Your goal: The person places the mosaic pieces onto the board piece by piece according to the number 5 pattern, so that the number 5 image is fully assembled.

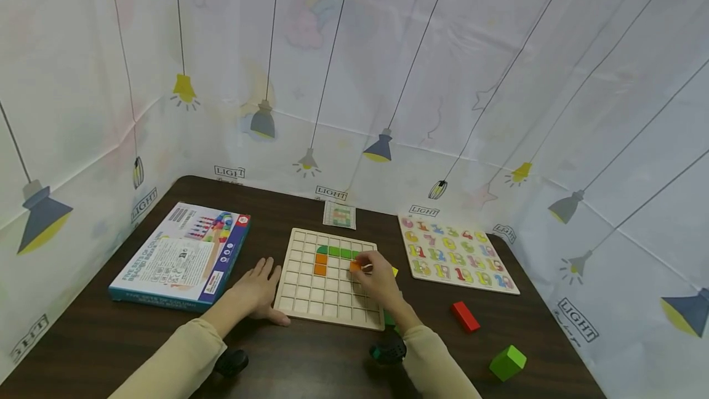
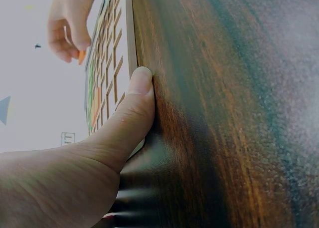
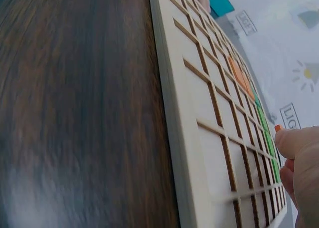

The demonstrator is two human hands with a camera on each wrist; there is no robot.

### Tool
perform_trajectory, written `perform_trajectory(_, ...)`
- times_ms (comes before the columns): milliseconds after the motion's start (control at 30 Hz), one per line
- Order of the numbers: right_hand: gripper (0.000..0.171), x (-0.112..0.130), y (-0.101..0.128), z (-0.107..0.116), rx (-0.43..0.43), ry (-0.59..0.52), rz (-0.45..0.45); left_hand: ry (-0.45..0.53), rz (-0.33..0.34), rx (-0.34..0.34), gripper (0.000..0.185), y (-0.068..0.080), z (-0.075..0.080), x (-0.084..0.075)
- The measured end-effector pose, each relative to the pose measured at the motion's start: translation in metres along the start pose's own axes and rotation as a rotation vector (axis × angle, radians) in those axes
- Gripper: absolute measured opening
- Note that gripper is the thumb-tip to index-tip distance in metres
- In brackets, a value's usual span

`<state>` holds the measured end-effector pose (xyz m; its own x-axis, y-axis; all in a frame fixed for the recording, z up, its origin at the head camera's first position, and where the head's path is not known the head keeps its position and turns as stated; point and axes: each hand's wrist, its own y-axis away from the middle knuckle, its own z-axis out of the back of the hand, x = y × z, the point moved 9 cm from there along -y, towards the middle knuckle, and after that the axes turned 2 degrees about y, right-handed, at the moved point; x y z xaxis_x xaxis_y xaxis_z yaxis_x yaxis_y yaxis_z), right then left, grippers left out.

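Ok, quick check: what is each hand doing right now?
Left hand: open, resting flat beside the wooden grid board, thumb against its edge.
Right hand: pinching an orange tile over the board.

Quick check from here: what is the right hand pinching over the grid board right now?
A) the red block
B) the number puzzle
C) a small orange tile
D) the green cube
C: the right hand pinches a small orange tile over the grid board, while the red block and green cube lie untouched on the table.
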<state>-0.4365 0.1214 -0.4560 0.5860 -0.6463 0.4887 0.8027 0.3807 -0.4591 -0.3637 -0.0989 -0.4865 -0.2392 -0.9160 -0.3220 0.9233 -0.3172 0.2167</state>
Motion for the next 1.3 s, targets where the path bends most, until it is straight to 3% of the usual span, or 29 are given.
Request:
perform_trajectory(533,0.027,0.011,-0.006,-0.031,0.096,-0.026,-0.052,0.004,0.002,0.003,0.113,-0.003,-0.002,0.0)
perform_trajectory(833,0.027,0.021,-0.006,-0.037,0.102,0.014,0.011,-0.02,-0.004,0.0,0.112,-0.004,-0.002,0.0)
perform_trajectory(1100,0.027,0.018,-0.009,-0.042,0.147,0.02,-0.055,-0.01,-0.011,-0.008,0.112,0.001,0.002,-0.003)
perform_trajectory(1300,0.028,0.022,-0.01,-0.043,0.148,0.026,-0.041,-0.013,0.001,0.001,0.112,0.001,0.001,0.0)
